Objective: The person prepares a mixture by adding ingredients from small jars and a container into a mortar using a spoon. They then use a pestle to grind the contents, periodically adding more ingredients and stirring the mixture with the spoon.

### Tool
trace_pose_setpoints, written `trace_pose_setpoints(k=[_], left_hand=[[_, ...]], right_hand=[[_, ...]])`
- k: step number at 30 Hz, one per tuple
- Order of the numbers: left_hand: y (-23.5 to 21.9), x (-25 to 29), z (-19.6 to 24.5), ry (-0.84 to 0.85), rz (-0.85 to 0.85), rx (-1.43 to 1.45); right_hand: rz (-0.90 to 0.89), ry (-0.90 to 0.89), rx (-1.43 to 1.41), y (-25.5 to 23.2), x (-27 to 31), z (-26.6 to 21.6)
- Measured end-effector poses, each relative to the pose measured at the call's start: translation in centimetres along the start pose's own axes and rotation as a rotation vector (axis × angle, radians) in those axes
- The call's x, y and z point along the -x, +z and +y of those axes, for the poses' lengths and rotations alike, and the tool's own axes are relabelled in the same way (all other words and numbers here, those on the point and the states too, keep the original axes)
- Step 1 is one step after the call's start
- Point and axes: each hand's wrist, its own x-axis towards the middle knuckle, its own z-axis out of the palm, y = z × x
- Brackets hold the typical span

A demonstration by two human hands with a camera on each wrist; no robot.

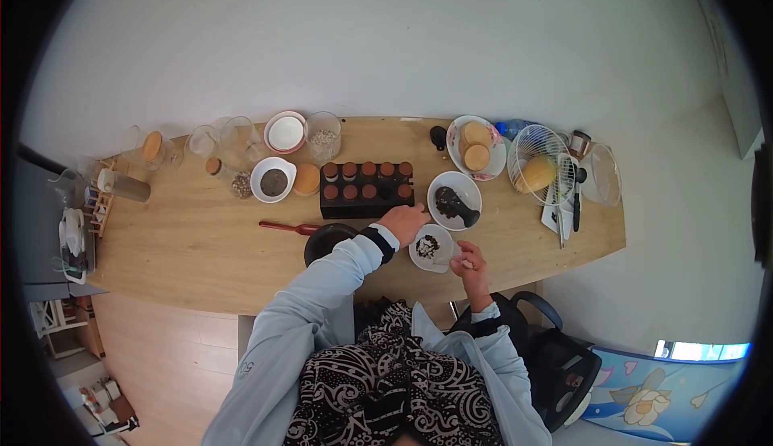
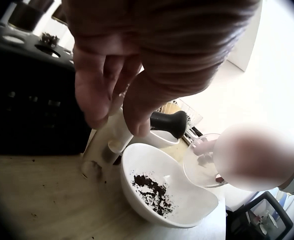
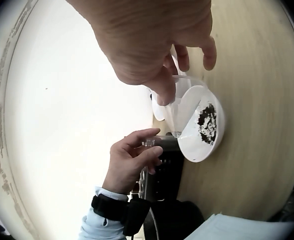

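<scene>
Pale-wood table [image 1: 201, 245], seen left to right: small wooden rack [image 1: 98, 208] at far L end, then corked glass jar [image 1: 153, 148] tilted over, & corked jar of bits [image 1: 241, 184] nearer the middle. Next a white bowl w/ dark grains [image 1: 274, 181], glass jar w/ pale contents [image 1: 324, 142] behind, & round tan lid [image 1: 307, 179] just beside the bowl. Nearer the person, dark pan [image 1: 326, 245] w/ red handle, partly hidden by L sleeve. Behind pan, black rack [image 1: 346, 208] holding brown-capped vials in 2 rows

L hand [image 1: 405, 222] is at rack's R end, thumb & fingers narrow, pinching a clear vial [image 2: 101, 150]; can't tell if vial's lower end touches the tabletop. Just R of it, white spouted bowl [image 2: 187, 202] sits on table w/ dark bits [image 2: 154, 194] loose inside. Behind that, larger white bowl [image 1: 440, 183] w/ dark pestle [image 1: 461, 209] leaning in it

R hand [image 1: 471, 269] grips a clear vessel [image 2: 194, 167] by its edge, right beside spouted bowl; funnel or cup, can't tell which

Further R: floral bowl [image 1: 499, 162] w/ tan-topped jars [image 1: 477, 156], wire basket [image 1: 527, 134] around yellow melon [image 1: 538, 174], then black-handled knife [image 1: 576, 204]
</scene>
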Motion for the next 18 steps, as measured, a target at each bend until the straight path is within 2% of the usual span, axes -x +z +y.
trace_pose_setpoints(k=[1,3,6,11,13,15,18], left_hand=[[0.0,0.0,0.0,0.005,0.014,0.017],[-0.7,0.3,0.3,0.014,0.023,0.031],[-3.8,2.0,1.4,-0.017,0.037,0.062],[-7.1,5.3,1.6,-0.048,0.169,0.191],[-7.6,6.5,1.5,-0.059,0.225,0.279],[-7.7,7.5,1.5,-0.09,0.212,0.313],[-7.4,8.7,1.4,-0.134,0.199,0.344]], right_hand=[[0.005,-0.001,-0.004,0.0,-0.4,0.5],[-0.085,-0.161,0.168,-0.1,-1.4,1.9],[-0.166,-0.135,0.135,0.3,-2.0,2.2],[-0.231,-0.096,0.115,2.4,-2.3,2.1],[-0.256,-0.115,0.144,4.1,-2.3,2.0],[-0.306,-0.015,-0.048,5.9,-2.5,2.1],[-0.347,-0.013,-0.059,7.9,-3.4,2.8]])
